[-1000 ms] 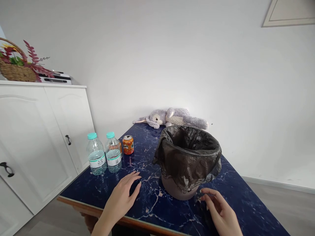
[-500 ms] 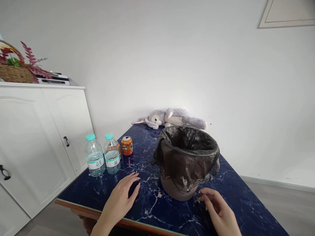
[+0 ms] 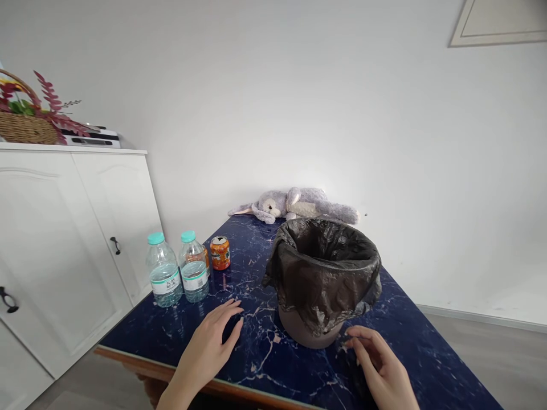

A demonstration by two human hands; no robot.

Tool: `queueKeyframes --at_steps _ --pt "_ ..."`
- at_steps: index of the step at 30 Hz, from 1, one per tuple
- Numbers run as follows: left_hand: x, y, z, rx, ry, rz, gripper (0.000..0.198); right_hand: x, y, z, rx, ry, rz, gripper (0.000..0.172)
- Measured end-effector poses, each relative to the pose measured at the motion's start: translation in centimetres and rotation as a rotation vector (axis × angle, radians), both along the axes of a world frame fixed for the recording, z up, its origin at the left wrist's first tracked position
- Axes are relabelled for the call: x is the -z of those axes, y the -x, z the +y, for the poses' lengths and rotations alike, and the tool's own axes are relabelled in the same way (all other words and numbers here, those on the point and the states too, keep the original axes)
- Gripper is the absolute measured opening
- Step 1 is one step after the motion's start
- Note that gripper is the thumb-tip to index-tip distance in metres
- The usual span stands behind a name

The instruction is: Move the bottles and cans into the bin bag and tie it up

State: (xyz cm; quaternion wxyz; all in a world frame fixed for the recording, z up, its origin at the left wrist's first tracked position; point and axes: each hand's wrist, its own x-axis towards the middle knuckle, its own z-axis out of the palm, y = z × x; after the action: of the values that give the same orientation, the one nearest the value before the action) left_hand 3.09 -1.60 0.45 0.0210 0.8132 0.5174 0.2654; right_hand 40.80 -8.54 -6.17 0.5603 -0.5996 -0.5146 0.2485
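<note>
On the table (image 3: 252, 273), crinkled black plastic (image 3: 325, 287) drapes a bin (image 3: 304, 331).

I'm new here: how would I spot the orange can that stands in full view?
Start at the dark blue marbled table. Near its left edge stand two clear bottles with turquoise caps; just right of them and slightly farther back is the orange can. Its front is uncovered, unlike the other orange can, which is partly hidden behind the right-hand bottle.
</note>
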Motion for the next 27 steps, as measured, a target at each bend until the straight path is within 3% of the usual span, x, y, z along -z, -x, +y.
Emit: queueKeyframes --at_steps 5,18,27 --pt "0.08 0.14 -0.11 -0.006 0.011 0.001 0.039 0.01 0.09 0.04 0.025 0.005 -0.008 0.06" --pt "-0.2 -0.09 -0.19 0.019 -0.037 -0.011 0.037 -0.16 0.52 -0.01 0.035 -0.085 -0.032 0.051" --pt "0.07 -0.04 -0.09 0.016 -0.039 -0.007 0.037 -0.1 0.46 -0.02 0.021 -0.063 -0.06 0.048"
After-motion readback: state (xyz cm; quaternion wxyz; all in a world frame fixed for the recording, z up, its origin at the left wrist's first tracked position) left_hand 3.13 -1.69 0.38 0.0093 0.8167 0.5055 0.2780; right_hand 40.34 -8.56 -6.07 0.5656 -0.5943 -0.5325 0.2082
